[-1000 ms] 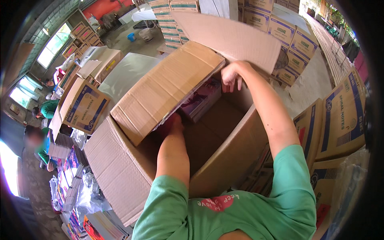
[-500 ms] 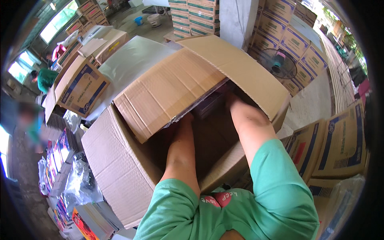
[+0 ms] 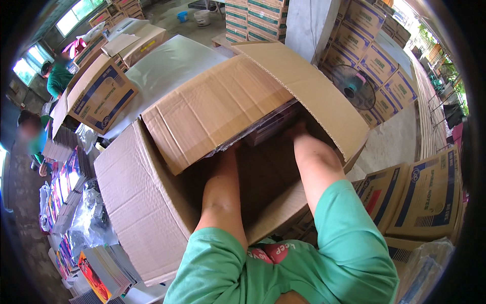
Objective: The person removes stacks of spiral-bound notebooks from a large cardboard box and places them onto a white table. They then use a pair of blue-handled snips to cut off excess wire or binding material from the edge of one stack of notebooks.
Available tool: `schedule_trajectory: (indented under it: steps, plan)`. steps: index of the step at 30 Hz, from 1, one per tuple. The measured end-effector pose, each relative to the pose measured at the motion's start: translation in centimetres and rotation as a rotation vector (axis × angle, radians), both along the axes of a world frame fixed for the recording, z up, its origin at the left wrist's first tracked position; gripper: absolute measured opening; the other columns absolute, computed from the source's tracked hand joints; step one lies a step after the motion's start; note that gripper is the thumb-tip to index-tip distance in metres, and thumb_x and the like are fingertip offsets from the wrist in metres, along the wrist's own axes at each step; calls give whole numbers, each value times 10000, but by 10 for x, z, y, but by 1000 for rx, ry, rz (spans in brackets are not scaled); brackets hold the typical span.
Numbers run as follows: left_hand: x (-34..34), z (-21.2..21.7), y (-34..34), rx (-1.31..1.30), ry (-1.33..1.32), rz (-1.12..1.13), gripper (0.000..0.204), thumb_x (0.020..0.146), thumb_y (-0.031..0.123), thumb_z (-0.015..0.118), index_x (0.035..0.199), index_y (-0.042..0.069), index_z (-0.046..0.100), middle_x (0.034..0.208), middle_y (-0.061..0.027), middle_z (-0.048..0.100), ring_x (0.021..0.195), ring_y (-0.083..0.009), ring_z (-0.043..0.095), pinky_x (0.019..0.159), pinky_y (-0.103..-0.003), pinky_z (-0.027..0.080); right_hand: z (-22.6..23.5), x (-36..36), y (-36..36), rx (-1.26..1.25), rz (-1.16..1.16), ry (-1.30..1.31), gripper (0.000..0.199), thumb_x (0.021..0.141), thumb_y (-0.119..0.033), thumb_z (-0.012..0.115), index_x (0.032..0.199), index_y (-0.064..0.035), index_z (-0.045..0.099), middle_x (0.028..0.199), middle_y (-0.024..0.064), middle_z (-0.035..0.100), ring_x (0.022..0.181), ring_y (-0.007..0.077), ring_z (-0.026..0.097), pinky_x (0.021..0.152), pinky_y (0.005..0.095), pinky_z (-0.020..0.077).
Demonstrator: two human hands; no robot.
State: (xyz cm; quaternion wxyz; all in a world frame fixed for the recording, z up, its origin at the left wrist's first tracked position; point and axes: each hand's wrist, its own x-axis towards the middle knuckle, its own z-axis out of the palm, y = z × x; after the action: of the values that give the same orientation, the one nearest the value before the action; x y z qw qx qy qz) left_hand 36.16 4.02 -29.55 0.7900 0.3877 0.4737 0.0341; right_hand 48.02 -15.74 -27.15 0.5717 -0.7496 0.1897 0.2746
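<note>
Cardboard box [image 3: 278, 215], both hands [image 3: 298, 130] inside, fingers indistinct.

Right hand [image 3: 297, 128] deeper in carton [image 3: 139, 205]

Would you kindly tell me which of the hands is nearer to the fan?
Right. The right hand, inside the open box, is toward the fan; the left hand, mostly hidden under a flap, is farther left.
</note>
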Motion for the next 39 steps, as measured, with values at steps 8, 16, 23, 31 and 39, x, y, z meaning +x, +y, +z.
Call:
schedule_trajectory:
  steps: [8,16,23,31,39]
  plan:
    - [1,1,6,-53,-33,47,948,601,519,693,1371,150,281,1413,-200,200,1274,-405,175,977,-615,210,19,-6,17,91,-130,-70,662,729,-437,488,1313,-125,479,1380,112,433,1270,311,367,967,560,300]
    - [9,12,6,-110,-76,97,1013,582,517,701,1397,144,230,1435,-217,145,1294,-429,118,982,-643,174,42,-10,23,206,-155,-46,707,718,-525,493,1309,-137,484,1404,100,411,1297,318,327,986,576,254]
    - [29,68,-9,-208,-151,57,1070,566,516,708,1420,139,185,1454,-231,97,1310,-450,68,986,-668,143,107,-3,22,295,-170,13,750,709,-602,498,1306,-147,487,1425,90,393,1320,325,292,1003,590,215]
    - [4,192,-23,-267,-223,-40,1137,547,514,717,1446,134,134,1475,-247,42,1329,-474,11,991,-697,107,214,-23,6,438,-149,62,804,699,-690,503,1302,-158,492,1449,78,372,1347,332,252,1023,605,169]
    - [-67,308,-74,-194,-449,-324,1077,591,519,659,1457,119,159,1478,-270,103,1338,-498,58,989,-711,97,288,-29,-49,651,-98,-292,829,596,-592,685,1244,-105,511,1379,174,411,1231,359,345,1011,559,244]
